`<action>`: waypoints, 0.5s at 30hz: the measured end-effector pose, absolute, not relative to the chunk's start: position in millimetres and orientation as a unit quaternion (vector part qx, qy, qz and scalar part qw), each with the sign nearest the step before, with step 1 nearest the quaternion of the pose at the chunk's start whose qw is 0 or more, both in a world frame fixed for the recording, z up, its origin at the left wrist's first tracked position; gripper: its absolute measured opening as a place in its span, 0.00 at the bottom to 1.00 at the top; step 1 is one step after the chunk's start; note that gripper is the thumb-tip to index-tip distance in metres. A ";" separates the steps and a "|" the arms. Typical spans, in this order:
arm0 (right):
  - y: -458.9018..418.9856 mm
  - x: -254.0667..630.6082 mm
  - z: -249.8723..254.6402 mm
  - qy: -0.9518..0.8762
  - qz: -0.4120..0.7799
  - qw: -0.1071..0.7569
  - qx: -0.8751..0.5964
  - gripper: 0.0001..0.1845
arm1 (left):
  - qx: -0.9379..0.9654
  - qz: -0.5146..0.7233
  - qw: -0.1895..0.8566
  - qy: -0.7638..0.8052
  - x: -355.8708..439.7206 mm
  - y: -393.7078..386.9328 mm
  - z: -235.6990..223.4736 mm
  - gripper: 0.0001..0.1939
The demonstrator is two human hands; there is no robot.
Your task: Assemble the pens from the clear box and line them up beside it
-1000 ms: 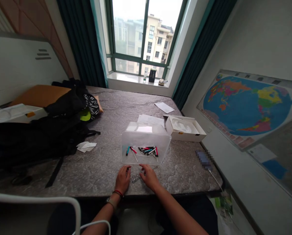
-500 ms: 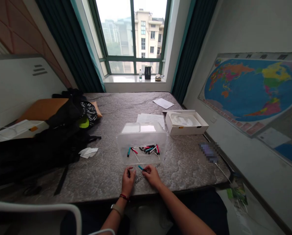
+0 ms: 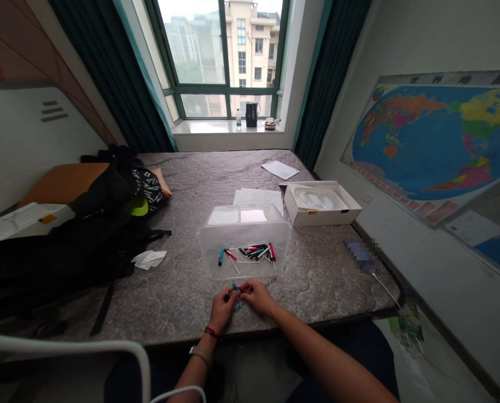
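Note:
My left hand (image 3: 221,309) and my right hand (image 3: 257,296) meet just in front of the clear plastic box (image 3: 203,252), their fingertips pinched close together. Between them a small teal pen (image 3: 235,286) shows its end above the left fingertips. My fingers hide most of it, and a dark piece beside it is too small to make out. Inside the box lie several short pens (image 3: 256,252) in black, red, teal and white, heaped to the right. A teal pen and a red one lie apart at its left, with thin white sticks around them.
Papers (image 3: 258,198) lie behind the box, next to an open white carton (image 3: 323,210). A crumpled tissue (image 3: 149,259) and dark bags (image 3: 65,246) are on the left. At the right a phone (image 3: 361,254) trails a cable. A white tubular rail (image 3: 65,342) crosses the lower left.
My hands have come together; they were a little apart, the right with the teal pen and the left around a dark piece. The view has tilted slightly down.

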State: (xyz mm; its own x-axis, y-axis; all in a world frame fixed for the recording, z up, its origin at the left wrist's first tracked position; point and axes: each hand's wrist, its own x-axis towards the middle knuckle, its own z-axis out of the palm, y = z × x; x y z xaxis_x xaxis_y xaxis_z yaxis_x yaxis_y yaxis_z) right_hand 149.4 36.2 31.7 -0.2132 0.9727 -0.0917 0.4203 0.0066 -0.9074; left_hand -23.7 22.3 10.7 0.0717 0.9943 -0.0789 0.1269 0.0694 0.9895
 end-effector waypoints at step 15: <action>159.9 152.2 73.6 -0.752 0.166 0.007 -0.637 0.11 | 0.538 0.453 0.422 0.572 -35.5 15.6 -0.8 0.20</action>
State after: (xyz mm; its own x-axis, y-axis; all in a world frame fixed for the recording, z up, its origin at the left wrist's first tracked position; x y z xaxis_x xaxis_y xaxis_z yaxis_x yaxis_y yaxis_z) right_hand 152.2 159.9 73.6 -0.1875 0.9614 -0.2015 0.9570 0.1325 -0.2581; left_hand -35.5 15.6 -0.8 -0.0650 0.9979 0.0048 0.2345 0.0106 0.9721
